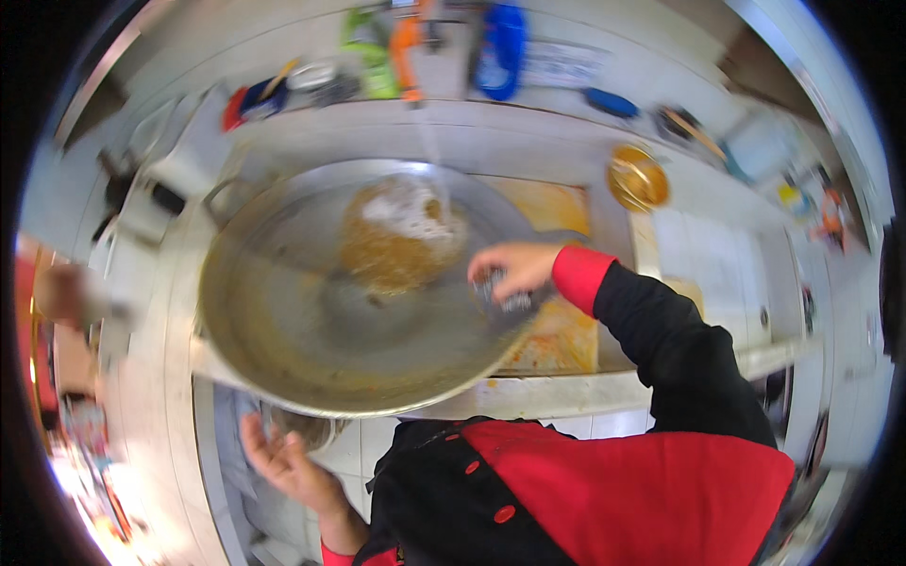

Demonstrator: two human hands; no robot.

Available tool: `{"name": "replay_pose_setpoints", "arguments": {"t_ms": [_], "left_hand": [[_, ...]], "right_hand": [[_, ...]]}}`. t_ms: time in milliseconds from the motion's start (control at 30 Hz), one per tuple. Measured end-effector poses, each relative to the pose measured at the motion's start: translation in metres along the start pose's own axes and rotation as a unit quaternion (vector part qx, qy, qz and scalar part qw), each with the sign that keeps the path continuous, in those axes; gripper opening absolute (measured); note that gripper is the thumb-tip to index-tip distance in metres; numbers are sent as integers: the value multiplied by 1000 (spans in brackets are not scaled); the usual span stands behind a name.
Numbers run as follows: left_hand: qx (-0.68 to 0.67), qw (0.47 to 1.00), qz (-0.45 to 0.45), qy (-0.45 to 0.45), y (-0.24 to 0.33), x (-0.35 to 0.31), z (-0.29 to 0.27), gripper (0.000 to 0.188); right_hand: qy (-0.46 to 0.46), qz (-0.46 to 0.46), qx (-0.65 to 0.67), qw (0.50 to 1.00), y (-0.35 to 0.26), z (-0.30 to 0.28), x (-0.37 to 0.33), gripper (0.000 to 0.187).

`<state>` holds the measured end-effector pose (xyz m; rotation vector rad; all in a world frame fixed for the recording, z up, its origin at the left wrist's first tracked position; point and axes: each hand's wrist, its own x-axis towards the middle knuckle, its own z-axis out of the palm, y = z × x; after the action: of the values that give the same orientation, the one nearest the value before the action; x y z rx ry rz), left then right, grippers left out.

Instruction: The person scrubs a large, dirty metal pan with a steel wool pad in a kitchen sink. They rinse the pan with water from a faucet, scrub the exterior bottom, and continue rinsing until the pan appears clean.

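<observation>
A very large, wide metal pan [349, 354] rests over the sink, tilted toward the left front. Water falls in a thin stream from an orange tap [406, 57] into brownish, foamy water [392, 259] in the pan. My right hand [514, 269] is curled over a grey metal scouring pad [510, 300], at the pan's right inner wall. My left hand [297, 467] is apart from the pan, just below its near-left rim, palm up with fingers spread and nothing in it.
The stained sink floor [557, 330] shows right of the pan. A yellow-brown metal bowl [638, 179] sits on the right ledge. A blue bottle [500, 52], a green bottle [373, 57] and a blue brush [612, 103] line the back shelf. Another person's blurred hand [71, 292] is at far left.
</observation>
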<state>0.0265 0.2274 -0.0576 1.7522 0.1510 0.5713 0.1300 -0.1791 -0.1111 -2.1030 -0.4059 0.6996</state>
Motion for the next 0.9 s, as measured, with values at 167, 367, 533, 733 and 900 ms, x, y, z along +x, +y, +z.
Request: {"name": "replay_pose_setpoints", "arguments": {"t_ms": [167, 367, 533, 733, 900], "left_hand": [[20, 995, 95, 16, 1, 35, -7, 42], [76, 973, 112, -185, 51, 75, 10, 49], [134, 869, 96, -467, 131, 118, 57, 47], [243, 734, 29, -634, 120, 177, 237, 36], [76, 788, -246, -559, 29, 175, 377, 26]], "right_hand": [[530, 29, 58, 846, 16, -37, -185, 50], [741, 326, -79, 582, 166, 78, -351, 54], [621, 432, -69, 650, 191, 107, -377, 46], [682, 266, -91, 675, 121, -7, -321, 33], [671, 73, -201, 710, 32, -120, -245, 25]]}}
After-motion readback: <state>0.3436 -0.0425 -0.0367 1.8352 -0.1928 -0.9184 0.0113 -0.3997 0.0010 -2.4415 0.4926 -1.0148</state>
